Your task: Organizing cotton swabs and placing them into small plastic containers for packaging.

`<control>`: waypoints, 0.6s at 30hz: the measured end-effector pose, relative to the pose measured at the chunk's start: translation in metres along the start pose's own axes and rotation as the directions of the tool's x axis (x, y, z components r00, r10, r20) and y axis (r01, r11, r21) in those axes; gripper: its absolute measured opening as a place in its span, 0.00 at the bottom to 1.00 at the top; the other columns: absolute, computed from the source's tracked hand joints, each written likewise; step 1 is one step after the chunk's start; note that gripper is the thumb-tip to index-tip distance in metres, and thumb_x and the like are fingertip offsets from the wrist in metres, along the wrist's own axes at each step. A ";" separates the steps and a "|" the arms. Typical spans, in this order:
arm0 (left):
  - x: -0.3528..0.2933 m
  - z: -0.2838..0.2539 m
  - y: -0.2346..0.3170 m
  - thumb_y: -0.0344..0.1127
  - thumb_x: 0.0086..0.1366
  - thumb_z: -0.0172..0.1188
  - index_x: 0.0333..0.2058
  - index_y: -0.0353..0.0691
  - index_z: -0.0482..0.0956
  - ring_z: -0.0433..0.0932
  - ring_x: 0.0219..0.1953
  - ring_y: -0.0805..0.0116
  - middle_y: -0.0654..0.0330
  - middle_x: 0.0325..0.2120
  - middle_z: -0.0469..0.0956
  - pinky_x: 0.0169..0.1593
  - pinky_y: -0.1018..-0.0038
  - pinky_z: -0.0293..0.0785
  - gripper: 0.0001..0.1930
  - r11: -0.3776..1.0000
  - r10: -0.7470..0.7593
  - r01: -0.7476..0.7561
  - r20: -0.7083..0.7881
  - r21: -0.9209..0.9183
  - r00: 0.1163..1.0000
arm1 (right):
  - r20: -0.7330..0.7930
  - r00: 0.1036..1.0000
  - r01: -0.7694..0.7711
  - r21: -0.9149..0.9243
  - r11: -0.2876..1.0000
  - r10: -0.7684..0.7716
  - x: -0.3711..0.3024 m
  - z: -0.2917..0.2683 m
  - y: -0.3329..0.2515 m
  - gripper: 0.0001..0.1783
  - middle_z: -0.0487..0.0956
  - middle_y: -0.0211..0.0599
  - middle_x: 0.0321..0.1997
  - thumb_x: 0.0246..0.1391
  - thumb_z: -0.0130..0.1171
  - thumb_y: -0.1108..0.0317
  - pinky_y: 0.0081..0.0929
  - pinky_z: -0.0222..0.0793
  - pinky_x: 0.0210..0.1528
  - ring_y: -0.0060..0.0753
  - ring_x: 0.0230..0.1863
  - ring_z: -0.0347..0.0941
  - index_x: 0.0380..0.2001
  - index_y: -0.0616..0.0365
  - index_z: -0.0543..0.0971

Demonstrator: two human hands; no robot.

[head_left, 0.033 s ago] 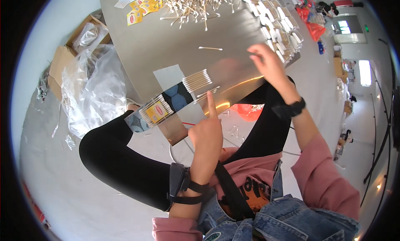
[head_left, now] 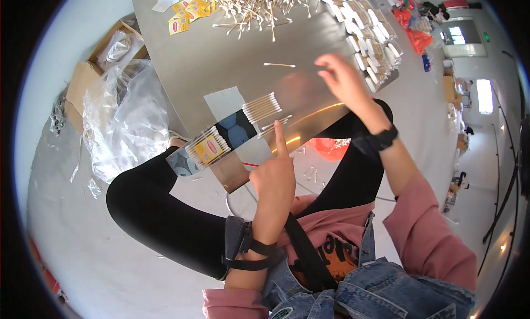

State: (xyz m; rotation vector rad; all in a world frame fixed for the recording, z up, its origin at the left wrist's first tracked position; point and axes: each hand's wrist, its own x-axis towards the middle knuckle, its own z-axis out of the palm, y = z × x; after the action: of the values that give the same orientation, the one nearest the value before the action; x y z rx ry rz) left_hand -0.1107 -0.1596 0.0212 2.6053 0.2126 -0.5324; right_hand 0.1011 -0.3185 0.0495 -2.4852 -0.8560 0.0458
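Note:
My left hand points its stretched index finger at a few loose cotton swabs lying on the metal table edge; the fingertip rests on or just by them, and the other fingers curl in. Just beyond lies a neat row of cotton swabs side by side. To the left, a clear pack of swabs with a yellow card sits on a blue-and-black patterned strip. My right hand hovers above the table at the right, fingers loosely bent and apart, nothing visible in them. A single swab lies to its left.
A big heap of swabs covers the far table, with yellow cards left of it. Filled swab packs are stacked along the right edge. A cardboard box and clear plastic bags stand on the floor at left.
My right hand has shifted a little to the left and slightly up over the table. My left hand stays at the loose swabs.

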 end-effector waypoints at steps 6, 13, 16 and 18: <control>0.004 -0.003 0.004 0.48 0.62 0.65 0.74 0.42 0.46 0.77 0.12 0.65 0.64 0.10 0.75 0.18 0.68 0.69 0.49 0.999 -0.006 0.001 -0.107 -0.044 0.994 | 0.081 0.996 0.055 -0.155 0.986 -0.043 0.033 0.039 -0.012 0.10 0.78 0.40 0.40 0.56 0.56 0.78 0.43 0.73 0.41 0.53 0.41 0.77 0.41 0.56 0.71; -0.007 -0.022 0.001 0.43 0.64 0.62 0.72 0.38 0.52 0.77 0.14 0.67 0.63 0.11 0.76 0.20 0.71 0.70 0.42 0.995 -0.093 0.088 -0.135 -0.045 0.986 | 0.256 0.928 0.322 -0.187 0.928 -0.270 -0.054 0.004 -0.045 0.06 0.74 0.38 0.35 0.50 0.55 0.76 0.41 0.72 0.36 0.47 0.36 0.76 0.34 0.58 0.72; -0.008 -0.040 -0.016 0.36 0.67 0.58 0.69 0.34 0.56 0.72 0.16 0.75 0.65 0.13 0.72 0.23 0.76 0.68 0.35 0.866 -0.175 0.026 -0.255 -0.499 0.951 | 0.265 0.880 0.456 -0.232 0.859 -0.395 -0.071 0.024 -0.059 0.07 0.73 0.36 0.32 0.48 0.57 0.73 0.37 0.71 0.35 0.41 0.35 0.76 0.32 0.58 0.73; -0.002 -0.045 -0.028 0.32 0.69 0.55 0.67 0.32 0.58 0.69 0.17 0.79 0.67 0.14 0.70 0.24 0.79 0.67 0.30 0.628 -0.250 -0.079 -0.296 -0.774 0.922 | 0.243 0.864 0.492 -0.222 0.842 -0.441 -0.073 0.041 -0.060 0.07 0.72 0.35 0.31 0.47 0.58 0.72 0.35 0.71 0.34 0.38 0.35 0.76 0.32 0.58 0.74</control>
State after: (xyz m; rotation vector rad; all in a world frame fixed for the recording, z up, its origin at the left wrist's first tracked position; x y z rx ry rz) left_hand -0.1043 -0.1136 0.0471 1.7917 0.5644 0.0763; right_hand 0.0008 -0.3017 0.0326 -2.4694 -1.6350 -0.0184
